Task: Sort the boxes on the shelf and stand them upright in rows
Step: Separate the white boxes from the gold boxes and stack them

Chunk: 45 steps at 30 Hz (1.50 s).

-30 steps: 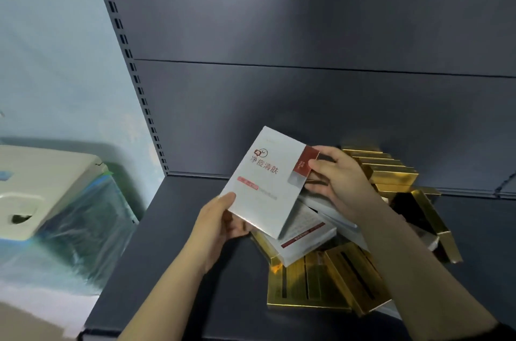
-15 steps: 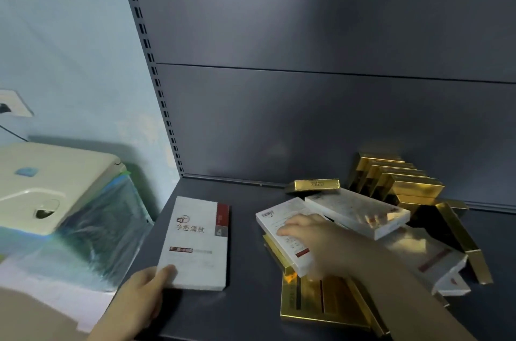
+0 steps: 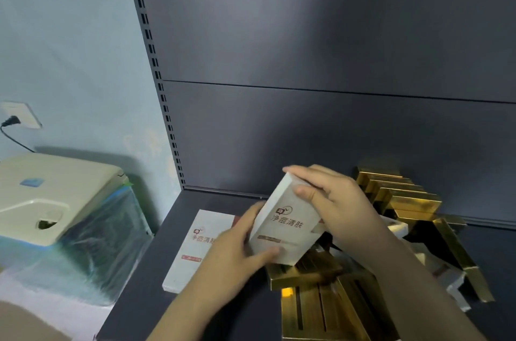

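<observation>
The dark grey metal shelf [image 3: 156, 251] has a smooth matte deck and a flat back panel, with a slotted upright post [image 3: 156, 72] along its left edge. Left of the shelf stands a cream plastic appliance [image 3: 50, 195], rounded at the corners and wrapped lower down in clear, wrinkled film. Toward the right half of the deck lies a jumbled heap of gold boxes [image 3: 329, 304], glossy and mirror-like, some flat near the front edge, others leaning in a slanted row [image 3: 402, 195] against the back panel. A flat white box [image 3: 201, 240] of matte card with red print lies near the deck's left edge, partly hidden by the left forearm. Above the heap, a second white box [image 3: 284, 223], a slim rectangular carton with the same print, is held tilted in the air between both hands. The right hand [image 3: 335, 201] curls over its upper end, thumb on the printed face. The left hand [image 3: 240, 251] grips its lower left side, thumb pressed on the bottom of the face, fingers behind.
</observation>
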Motion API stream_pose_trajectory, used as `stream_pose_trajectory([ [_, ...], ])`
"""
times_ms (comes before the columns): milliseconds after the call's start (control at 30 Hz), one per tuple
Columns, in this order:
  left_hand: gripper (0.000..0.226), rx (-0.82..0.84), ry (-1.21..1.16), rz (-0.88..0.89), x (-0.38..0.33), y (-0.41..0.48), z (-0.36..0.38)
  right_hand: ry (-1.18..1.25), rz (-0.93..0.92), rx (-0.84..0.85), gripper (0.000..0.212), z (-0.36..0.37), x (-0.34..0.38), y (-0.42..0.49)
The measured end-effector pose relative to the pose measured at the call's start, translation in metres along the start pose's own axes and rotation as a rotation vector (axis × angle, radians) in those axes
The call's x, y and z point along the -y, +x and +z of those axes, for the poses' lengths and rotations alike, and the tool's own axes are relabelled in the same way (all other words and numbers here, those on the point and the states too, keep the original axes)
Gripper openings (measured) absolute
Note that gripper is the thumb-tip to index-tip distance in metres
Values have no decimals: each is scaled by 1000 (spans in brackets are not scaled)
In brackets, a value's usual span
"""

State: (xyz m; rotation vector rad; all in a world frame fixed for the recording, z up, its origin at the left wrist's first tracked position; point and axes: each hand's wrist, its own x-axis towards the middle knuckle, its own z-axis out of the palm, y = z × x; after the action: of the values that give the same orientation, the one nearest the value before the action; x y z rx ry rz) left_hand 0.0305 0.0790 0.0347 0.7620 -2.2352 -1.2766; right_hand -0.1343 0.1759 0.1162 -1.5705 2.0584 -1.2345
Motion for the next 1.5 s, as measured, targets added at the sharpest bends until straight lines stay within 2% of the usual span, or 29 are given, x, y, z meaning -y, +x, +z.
stream_pose_trajectory([
  [67,29,-102,1,15,-8,3,6,125,34,-48,27,-3,1,0],
  [133,19,-151,-64,-20,-6,2,8,119,87,-126,29,-9,-6,1],
  [233,14,-238,-199,-123,8,-4,-2,-104,210,-176,40,-19,-28,2],
  [300,9,-341,-213,-195,22,-6,-18,-251,319,-74,42,-29,-44,-1],
  [367,16,-382,-121,-272,37,-9,-36,-428,446,117,47,-38,-63,-7],
  [467,19,-319,110,-386,55,-8,-54,-577,586,333,67,-36,-79,-18],
  [533,17,-303,233,-443,65,-7,-54,-686,571,340,80,-26,-86,-22],
  [600,5,-345,400,-454,72,-6,-49,-763,509,293,78,-20,-90,-23],
  [633,5,-381,482,-455,76,-6,-46,-782,473,278,72,-20,-91,-23],
  [733,50,-484,552,-428,75,-5,-31,-795,377,199,50,-28,-89,-21],
  [833,58,-494,479,-254,51,-3,-20,-691,393,77,38,-50,-66,-14],
  [933,57,-346,243,-46,20,0,-4,-392,334,-107,27,-73,-36,-9],
  [1033,64,-176,104,81,-8,6,14,-223,241,-151,30,-78,-14,-7],
  [1133,76,-2,-46,5,-19,16,30,-142,203,-102,35,-72,-6,-1],
  [1200,66,43,-133,-50,-19,21,36,-88,214,-51,37,-65,-7,3],
  [1267,42,0,-155,-66,-15,25,38,-54,230,-44,37,-56,-12,4],
  [1333,19,-62,-177,-88,-12,25,38,32,242,-137,35,-52,-18,4],
  [1433,19,-146,-335,-191,-7,22,39,211,327,-389,37,-48,-32,0],
  [1500,29,-214,-449,-259,-3,20,40,340,473,-388,45,-38,-43,-6],
])
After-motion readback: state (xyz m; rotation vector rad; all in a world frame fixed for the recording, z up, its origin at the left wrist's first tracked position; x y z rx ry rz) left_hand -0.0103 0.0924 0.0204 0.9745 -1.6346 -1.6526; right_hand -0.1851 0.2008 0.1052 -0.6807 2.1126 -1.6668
